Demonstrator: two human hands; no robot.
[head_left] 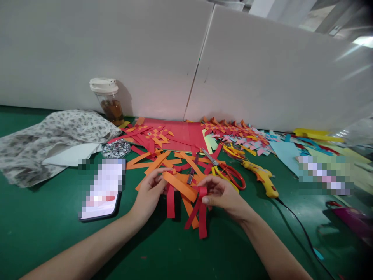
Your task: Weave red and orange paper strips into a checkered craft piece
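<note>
Toward the front edge of the green-topped desk [43,233], about midway along it, the left hand [150,190] pinches one end of a flat orange paper strip [180,186], fingers closed on it. The right hand [220,192] is curled shut on a bunch of loose red paper strips [201,212] crossing the orange one. Both holds look light. I reckon a sideways tug could slide the strips apart or crease them. The red-and-yellow-handled scissors [230,175] lie just beyond the right knuckles, easy to snag.
</note>
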